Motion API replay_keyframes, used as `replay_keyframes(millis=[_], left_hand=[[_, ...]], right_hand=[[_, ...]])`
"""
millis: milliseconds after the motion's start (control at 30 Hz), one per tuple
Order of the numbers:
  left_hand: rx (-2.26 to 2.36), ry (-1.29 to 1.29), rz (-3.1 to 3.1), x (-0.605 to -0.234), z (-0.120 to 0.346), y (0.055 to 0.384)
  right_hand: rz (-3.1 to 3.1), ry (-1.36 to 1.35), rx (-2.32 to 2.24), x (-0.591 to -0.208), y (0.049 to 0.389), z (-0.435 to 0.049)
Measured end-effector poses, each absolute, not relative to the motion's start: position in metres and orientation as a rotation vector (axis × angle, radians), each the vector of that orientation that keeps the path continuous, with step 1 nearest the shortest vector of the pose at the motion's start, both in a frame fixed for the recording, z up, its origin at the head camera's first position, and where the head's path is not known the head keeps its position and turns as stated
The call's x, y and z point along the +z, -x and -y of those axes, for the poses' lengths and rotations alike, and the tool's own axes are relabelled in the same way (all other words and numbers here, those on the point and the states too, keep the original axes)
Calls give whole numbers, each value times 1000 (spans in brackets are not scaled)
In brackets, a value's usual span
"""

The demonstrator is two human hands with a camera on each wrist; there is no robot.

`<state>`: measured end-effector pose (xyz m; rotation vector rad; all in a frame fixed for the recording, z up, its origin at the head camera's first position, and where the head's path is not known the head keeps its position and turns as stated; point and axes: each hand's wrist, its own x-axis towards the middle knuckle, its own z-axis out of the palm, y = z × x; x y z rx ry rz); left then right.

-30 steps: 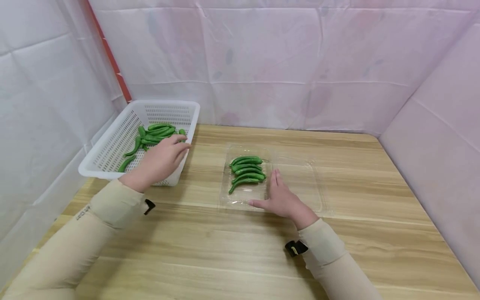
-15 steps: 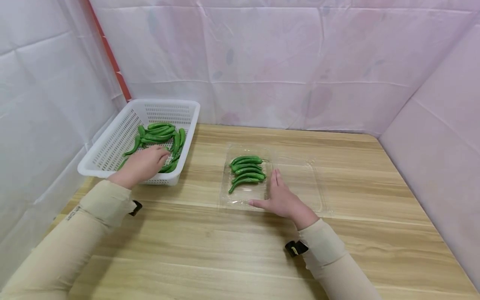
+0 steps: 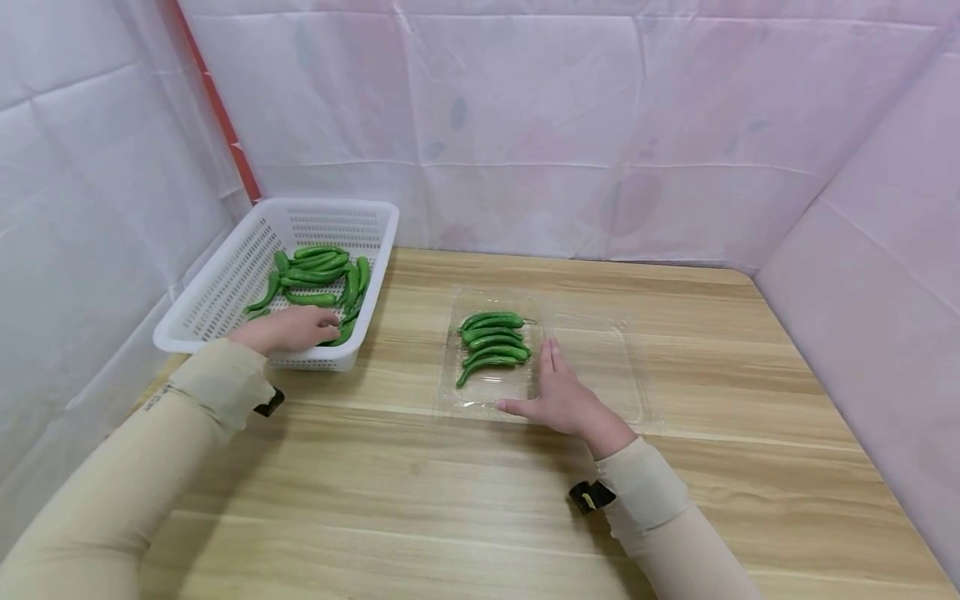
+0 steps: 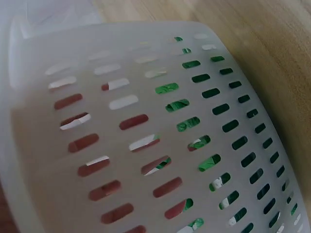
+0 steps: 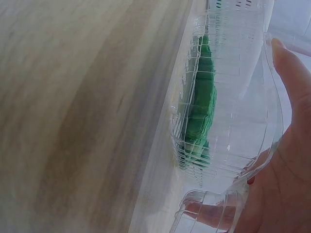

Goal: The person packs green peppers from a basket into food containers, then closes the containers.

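Note:
My left hand [image 3: 288,327] reaches over the near wall of a white perforated plastic basket [image 3: 330,218], its fingers bent down beside green chili peppers [image 3: 318,275]. Whether the fingertips hold a pepper is hidden. In the left wrist view, the basket's slotted wall [image 4: 43,160] blocks most of the hand; bits of fingers and green show through the slots. My right hand [image 3: 568,400] rests at a clear plastic clamshell box [image 3: 491,396], thumb on the near rim and straight fingers along the hinge side. Several green peppers [image 3: 492,342] lie side by side in the box.
The box's clear lid [image 3: 600,367] lies folded out flat to the right. A wooden table [image 3: 450,500] carries everything. White sheets [image 3: 525,125] hang behind and at both sides, close to the basket on the left.
My left hand has moved down and leftward from the basket's right side to its near side, uncovering peppers along the right wall. The right hand and the peppers in the box stay put.

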<state>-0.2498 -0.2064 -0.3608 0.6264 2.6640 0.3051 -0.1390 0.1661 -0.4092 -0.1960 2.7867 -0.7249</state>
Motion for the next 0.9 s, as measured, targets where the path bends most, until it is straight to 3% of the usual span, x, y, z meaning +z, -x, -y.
replay_keyframes(millis=[900], left_hand=[[222, -476, -2570, -376, 205, 272]], right_hand=[[-2790, 184, -709, -410, 139, -167]])
